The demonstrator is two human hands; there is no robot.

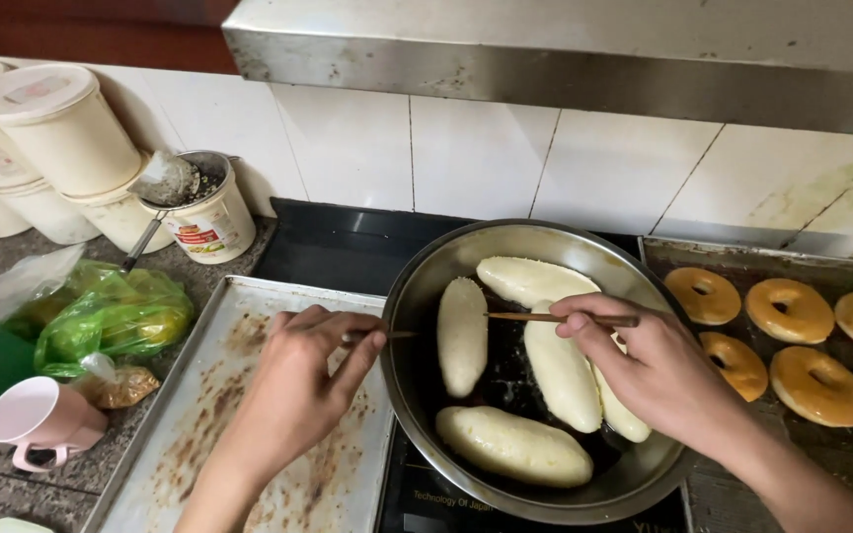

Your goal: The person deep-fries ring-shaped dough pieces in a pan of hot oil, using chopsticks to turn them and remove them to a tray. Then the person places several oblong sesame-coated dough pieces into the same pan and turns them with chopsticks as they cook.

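Note:
A steel pan (426,286) of dark oil sits on a black cooktop and holds several pale, oblong dough pieces (462,334). My right hand (659,370) reaches over the pan from the right and grips a thin wooden stick (530,317) that lies across the dough. At the pan's left rim, my left hand (298,385) pinches a second thin stick (382,336) that points toward the pan. Neither stick visibly lifts a piece.
A greasy, crumb-stained metal tray (199,415) lies left of the pan. Right of it a dark tray (841,464) holds several golden fried rings (790,309). On the left are green plastic bags (116,316), a pink mug (41,419) and white tubs (61,123) by the tiled wall.

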